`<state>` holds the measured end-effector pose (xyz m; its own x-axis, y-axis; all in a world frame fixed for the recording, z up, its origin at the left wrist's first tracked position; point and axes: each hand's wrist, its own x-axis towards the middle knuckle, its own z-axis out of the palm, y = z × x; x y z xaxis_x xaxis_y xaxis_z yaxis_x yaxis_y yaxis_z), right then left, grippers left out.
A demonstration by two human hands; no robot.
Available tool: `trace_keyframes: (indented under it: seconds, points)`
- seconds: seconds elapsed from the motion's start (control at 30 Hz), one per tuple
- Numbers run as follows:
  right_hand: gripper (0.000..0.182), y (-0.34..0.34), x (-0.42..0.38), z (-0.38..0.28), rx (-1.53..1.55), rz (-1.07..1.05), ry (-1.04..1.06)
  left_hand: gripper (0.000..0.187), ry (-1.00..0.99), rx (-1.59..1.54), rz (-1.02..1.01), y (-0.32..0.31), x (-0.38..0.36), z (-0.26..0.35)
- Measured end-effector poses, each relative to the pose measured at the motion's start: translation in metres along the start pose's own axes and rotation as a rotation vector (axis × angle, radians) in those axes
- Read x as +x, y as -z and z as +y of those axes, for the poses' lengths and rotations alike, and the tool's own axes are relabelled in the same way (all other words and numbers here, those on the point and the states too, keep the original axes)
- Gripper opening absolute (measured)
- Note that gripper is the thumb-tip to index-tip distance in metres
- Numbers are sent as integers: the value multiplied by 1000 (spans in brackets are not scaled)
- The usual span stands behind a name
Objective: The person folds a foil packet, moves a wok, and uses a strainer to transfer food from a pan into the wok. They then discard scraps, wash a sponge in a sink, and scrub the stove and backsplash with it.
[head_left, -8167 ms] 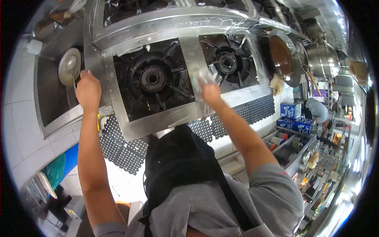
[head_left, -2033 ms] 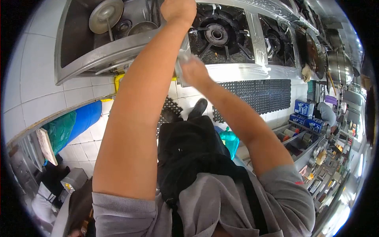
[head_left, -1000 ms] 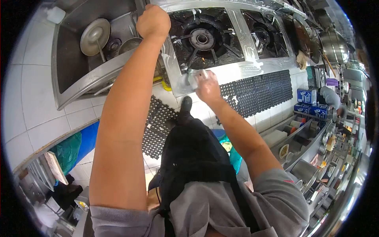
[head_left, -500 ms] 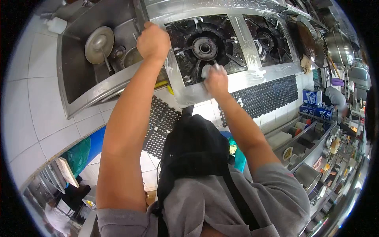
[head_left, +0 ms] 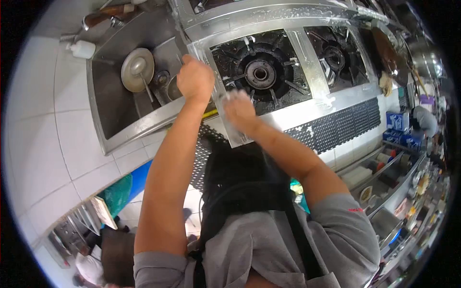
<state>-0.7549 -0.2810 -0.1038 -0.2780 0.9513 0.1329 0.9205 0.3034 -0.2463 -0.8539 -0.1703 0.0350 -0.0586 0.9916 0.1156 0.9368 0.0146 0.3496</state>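
Note:
My left hand (head_left: 196, 79) is closed over the metal edge (head_left: 181, 41) between the sink (head_left: 97, 103) and the steel stove (head_left: 317, 62). My right hand (head_left: 240, 111), smeared by motion, lies on the stove's front left corner with its fingers curled round a pale, foamy pad, mostly hidden now. Beside it is a black burner (head_left: 260, 75) with a ring and grate arms, set in a dark, wet recess. White foam streaks the steel around it. A second burner (head_left: 334, 57) sits further right.
The sink holds a round metal lid or pan (head_left: 129, 79) with a ladle (head_left: 139, 67) on it. A white bottle (head_left: 82, 49) stands at its back left corner. Black perforated mats (head_left: 336, 125) cover the floor. Shelves (head_left: 379, 177) stand at right; a person (head_left: 425, 120) is behind them.
My right hand has slid left from in front of the burner to the stove's front left corner. My left hand stays on the metal edge. The whole view has shifted slightly.

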Motion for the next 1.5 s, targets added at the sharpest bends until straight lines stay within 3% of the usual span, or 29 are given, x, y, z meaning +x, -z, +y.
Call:
trace_keyframes:
  seconds: [0.03, 0.13, 0.2, 0.23, 0.27, 0.3, 0.37, 0.4, 0.43, 0.47, 0.53, 0.57, 0.63, 0.7, 0.73, 0.8, 0.87, 0.9, 0.97, 1.0, 1.03, 1.1, 1.13, 1.23, 1.3, 1.33, 1.4, 1.43, 1.5]
  points:
    - [16, 14, 16, 17, -121, 46, 37, 28, 2, -32, -3, 2, -2, 1]
    - [14, 34, 37, 46, 26, 45, -160, 27, 39, -71, -2, 3, 1, 4]
    - [16, 47, 37, 46, 433, 85, -398, 27, 94, -68, -6, -2, -1, -6]
    - [16, 53, 41, 43, 440, 98, -396, 34, 137, -327, -37, -6, 0, -15]
    - [20, 57, 44, 34, 931, 116, -511, 41, 177, -581, -75, -10, 0, -25]
    - [25, 58, 44, 25, 1427, 129, -612, 41, 165, -567, -76, -15, -2, -27]
    - [30, 37, 48, -6, 1661, 399, -252, 58, 588, -1483, -275, -24, -10, -26]
    - [31, 41, 53, -25, 1474, 540, -171, 60, 668, -1602, -467, -23, -10, -34]
    - [31, 42, 63, -33, 1378, 614, -137, 63, 374, -1750, -374, -13, -14, -17]
    - [31, 43, 73, -41, 1278, 688, -111, 63, 402, -1746, -372, -18, -14, -21]
    - [30, 36, 97, -46, 1755, 707, -216, 63, 425, -1724, -379, -32, -10, -31]
    - [30, 31, 122, -39, 1769, 717, -222, 64, 365, -1648, -362, -38, -9, -37]
    - [28, 18, 181, -4, 1543, 277, -416, 65, 314, -1559, -341, -38, -11, -38]
    - [27, 1, 200, 9, 1583, 319, -494, 66, 419, -1581, -361, -27, -13, -22]
    - [27, -3, 204, 9, 1610, 364, -566, 63, 491, -1503, -295, -25, -13, -16]
    - [31, 3, 163, 5, 1444, 202, -588, 63, 435, -1456, -264, -35, -12, -26]
    - [33, -22, 130, -21, 1603, 257, -636, 62, 419, -1373, -190, -37, -14, -26]
    - [33, -12, 125, -28, 1603, 265, -630, 62, 410, -1374, -190, -36, -11, -29]
    - [40, 27, 125, -29, 1497, 552, -281, 64, 557, -1474, -263, -42, -10, -44]
    - [38, 56, 144, -21, 1535, 536, -279, 66, 428, -1366, -283, -47, -16, -53]
    - [38, 53, 166, -13, 1542, 530, -276, 66, 432, -1362, -276, -47, -16, -48]
    - [33, 38, 209, 5, 1772, 329, -380, 66, 459, -1425, -137, -44, -14, -32]
    - [30, 31, 215, 14, 1684, 198, -529, 67, 438, -1365, -129, -40, -14, -29]
    - [36, -8, 162, 13, 1510, 175, -666, 68, 394, -1326, -211, -30, -13, -18]
    - [34, -38, 123, -18, 1255, 383, -641, 68, 330, -1257, -202, -30, -12, -17]
    - [34, -23, 123, -23, 1255, 386, -643, 67, 273, -1172, -202, -28, -11, -18]
    - [33, 4, 126, -28, 1411, 618, -351, 67, 307, -1128, -180, -27, -10, -17]
    - [33, 7, 141, -25, 1413, 614, -359, 67, 347, -1077, -159, -26, -13, -18]
    - [27, 5, 194, 0, 1461, 320, -535, 66, 362, -1076, -146, -27, -14, -19]
